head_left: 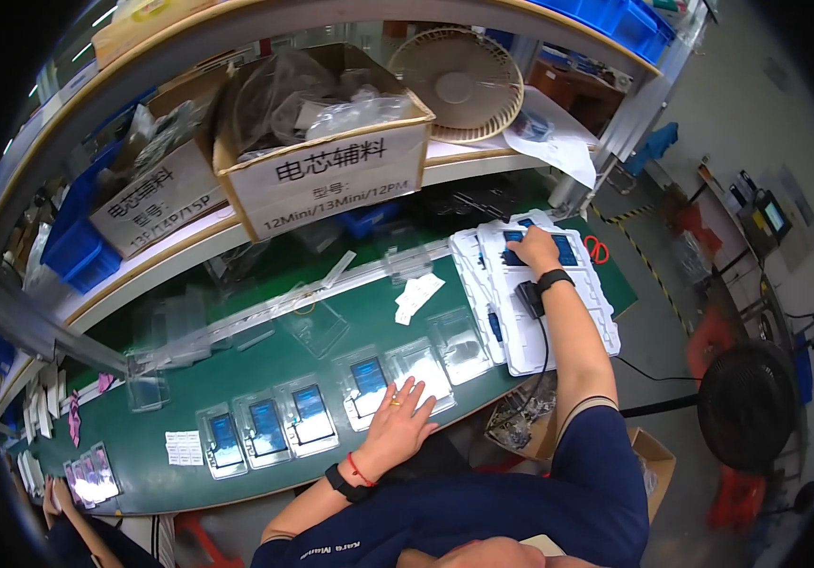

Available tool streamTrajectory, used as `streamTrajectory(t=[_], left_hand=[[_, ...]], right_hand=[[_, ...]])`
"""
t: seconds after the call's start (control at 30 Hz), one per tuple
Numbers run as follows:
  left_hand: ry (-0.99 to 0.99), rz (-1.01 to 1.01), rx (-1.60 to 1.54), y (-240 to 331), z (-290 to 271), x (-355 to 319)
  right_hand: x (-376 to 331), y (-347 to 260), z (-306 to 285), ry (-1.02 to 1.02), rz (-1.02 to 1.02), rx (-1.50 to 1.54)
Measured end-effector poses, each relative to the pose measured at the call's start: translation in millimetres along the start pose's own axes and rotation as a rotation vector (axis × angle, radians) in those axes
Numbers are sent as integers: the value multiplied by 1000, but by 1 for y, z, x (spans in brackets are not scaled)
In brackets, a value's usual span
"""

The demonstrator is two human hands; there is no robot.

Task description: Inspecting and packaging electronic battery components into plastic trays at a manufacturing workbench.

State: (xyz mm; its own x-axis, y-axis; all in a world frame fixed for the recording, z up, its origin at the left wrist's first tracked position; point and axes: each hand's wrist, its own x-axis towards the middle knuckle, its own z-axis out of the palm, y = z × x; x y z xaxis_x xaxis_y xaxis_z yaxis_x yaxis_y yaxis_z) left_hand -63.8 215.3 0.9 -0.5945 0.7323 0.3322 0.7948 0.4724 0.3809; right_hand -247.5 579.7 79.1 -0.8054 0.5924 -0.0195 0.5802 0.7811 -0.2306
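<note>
My left hand (396,426) lies flat with fingers spread over the near edge of a clear plastic tray (422,364) that shows no blue piece. Just left of it, another clear tray holds a flat blue-and-black piece (368,375), like a phone battery. Several similar filled trays, among them one tray (309,417), stand in a row further left. At the right, my right hand (535,248) reaches over stacked white moulded trays (573,331) bearing flat blue pieces (566,251). Its thumb and fingers are bent inward at a blue piece; the fingertips are partly hidden.
Another empty-looking clear tray (464,344) stands beside the white stack. White label sheets (418,297) lie behind the row. Cardboard boxes (327,180) and a round fan (457,83) fill the shelf above. A co-worker's hands (57,494) are at the far left. A black fan (746,405) stands right.
</note>
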Motion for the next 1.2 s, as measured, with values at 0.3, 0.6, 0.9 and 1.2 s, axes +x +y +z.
streamTrajectory(t=[0.3,0.6,0.9,1.2], left_hand=[[89,-11,-34,8,-3,3],[238,-101,-29,9,-3,7],[-39,-73,115,6,0,7],[-50,-65,101,8,-7,9]], right_hand=[[36,51,-8,150,-105,260],[-185,-22,13,-579,-291,868],[-192,-18,4,67,-542,298],[36,89,-27,184,166,6]])
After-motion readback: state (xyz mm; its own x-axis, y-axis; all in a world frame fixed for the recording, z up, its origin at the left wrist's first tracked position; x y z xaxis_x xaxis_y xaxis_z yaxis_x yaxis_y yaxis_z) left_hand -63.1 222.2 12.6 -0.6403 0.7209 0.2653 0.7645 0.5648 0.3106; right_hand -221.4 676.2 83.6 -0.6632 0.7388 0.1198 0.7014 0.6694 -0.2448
